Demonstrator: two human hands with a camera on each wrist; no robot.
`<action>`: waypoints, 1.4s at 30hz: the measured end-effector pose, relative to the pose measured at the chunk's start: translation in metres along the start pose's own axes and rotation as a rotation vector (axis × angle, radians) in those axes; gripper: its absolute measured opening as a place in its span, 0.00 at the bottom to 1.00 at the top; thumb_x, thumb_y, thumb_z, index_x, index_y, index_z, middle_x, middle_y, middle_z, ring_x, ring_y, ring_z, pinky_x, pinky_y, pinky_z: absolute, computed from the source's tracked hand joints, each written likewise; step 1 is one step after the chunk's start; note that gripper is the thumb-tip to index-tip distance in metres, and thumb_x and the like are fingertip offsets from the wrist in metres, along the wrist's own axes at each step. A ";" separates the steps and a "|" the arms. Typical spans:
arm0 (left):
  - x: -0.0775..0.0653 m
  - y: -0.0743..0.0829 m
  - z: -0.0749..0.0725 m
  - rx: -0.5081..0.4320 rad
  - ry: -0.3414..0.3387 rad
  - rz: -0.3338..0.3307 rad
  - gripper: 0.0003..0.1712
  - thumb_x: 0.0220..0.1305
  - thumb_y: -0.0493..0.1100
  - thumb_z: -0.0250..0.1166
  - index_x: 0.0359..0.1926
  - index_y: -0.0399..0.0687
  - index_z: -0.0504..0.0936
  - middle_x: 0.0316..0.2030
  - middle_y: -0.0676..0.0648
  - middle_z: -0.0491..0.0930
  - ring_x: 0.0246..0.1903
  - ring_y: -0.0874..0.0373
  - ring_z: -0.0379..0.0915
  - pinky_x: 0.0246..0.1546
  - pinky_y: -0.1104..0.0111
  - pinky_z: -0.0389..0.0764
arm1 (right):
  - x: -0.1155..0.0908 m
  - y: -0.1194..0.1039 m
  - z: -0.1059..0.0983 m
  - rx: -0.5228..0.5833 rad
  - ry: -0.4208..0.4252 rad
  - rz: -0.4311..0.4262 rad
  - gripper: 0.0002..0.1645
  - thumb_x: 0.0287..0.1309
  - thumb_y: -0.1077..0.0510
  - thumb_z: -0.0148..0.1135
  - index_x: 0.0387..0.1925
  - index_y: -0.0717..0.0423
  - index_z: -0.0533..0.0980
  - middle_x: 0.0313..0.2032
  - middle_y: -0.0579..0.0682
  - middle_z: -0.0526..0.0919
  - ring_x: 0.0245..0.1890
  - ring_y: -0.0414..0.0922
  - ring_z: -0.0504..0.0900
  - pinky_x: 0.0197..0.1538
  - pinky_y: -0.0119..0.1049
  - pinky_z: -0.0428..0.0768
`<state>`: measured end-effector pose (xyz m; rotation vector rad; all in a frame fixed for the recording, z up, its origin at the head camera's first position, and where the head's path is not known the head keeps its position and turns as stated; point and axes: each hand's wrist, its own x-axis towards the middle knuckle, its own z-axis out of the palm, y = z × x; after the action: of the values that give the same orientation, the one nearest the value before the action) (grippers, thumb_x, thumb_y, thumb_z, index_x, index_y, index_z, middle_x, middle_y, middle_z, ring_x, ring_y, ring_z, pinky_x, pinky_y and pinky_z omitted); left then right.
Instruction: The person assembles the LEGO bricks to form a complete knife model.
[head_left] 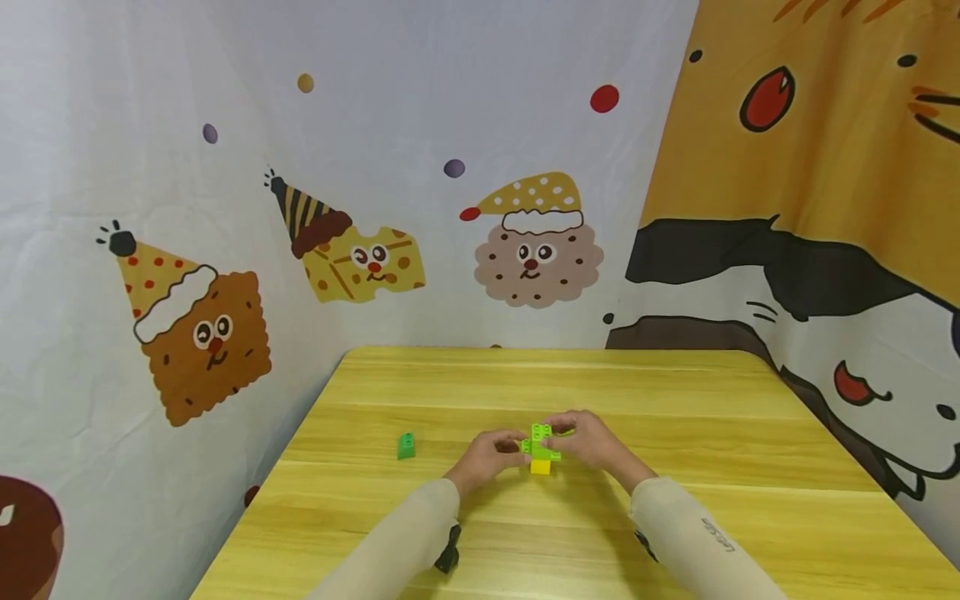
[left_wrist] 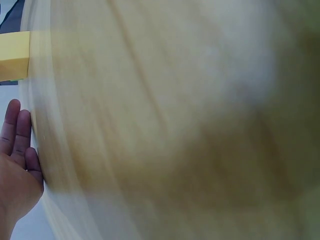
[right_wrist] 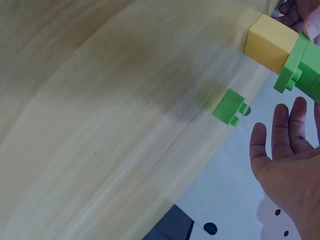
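Note:
A small stack of toy building bricks stands upright on the table between my hands, with a yellow brick (head_left: 540, 467) at its base and light-green bricks (head_left: 537, 432) above. My left hand (head_left: 487, 457) pinches the stack's left side, its thumb against a green brick in the right wrist view. From the other side, my right hand (head_left: 592, 440) pinches the upper green bricks between thumb and index finger. Its other fingers are held off the bricks. In the left wrist view, the yellow brick (left_wrist: 14, 55) appears above my left hand (left_wrist: 20, 170), whose thumb is out of frame.
A darker green two-stud brick (head_left: 406, 446) lies left of my hands. Another light-green brick (right_wrist: 230, 108) sits on the table just beyond my right hand. The wood-patterned table (head_left: 375, 383) ends against a printed cloth backdrop (head_left: 450, 100).

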<state>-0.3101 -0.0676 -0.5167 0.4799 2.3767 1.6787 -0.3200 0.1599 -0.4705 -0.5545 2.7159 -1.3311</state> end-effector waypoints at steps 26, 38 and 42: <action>-0.003 0.002 0.000 -0.007 0.007 0.003 0.21 0.64 0.47 0.70 0.57 0.51 0.82 0.46 0.49 0.81 0.45 0.54 0.75 0.48 0.53 0.77 | -0.005 0.007 0.009 0.110 0.015 -0.001 0.17 0.62 0.51 0.69 0.51 0.51 0.82 0.42 0.47 0.82 0.46 0.48 0.77 0.45 0.44 0.79; -0.001 0.003 0.000 -0.021 0.005 0.000 0.19 0.64 0.48 0.70 0.55 0.52 0.83 0.44 0.49 0.81 0.43 0.56 0.75 0.46 0.57 0.78 | -0.010 0.009 0.006 0.170 0.033 -0.001 0.19 0.61 0.51 0.70 0.51 0.54 0.82 0.45 0.48 0.83 0.48 0.49 0.78 0.47 0.45 0.79; -0.001 0.002 0.000 -0.020 0.008 0.000 0.20 0.63 0.48 0.71 0.56 0.52 0.83 0.43 0.49 0.81 0.43 0.56 0.75 0.46 0.57 0.78 | -0.009 0.012 0.007 0.174 0.027 -0.009 0.18 0.61 0.50 0.70 0.50 0.54 0.82 0.43 0.47 0.84 0.47 0.48 0.78 0.49 0.46 0.78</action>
<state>-0.3093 -0.0674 -0.5153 0.4710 2.3633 1.7063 -0.3133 0.1643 -0.4847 -0.5381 2.5861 -1.5674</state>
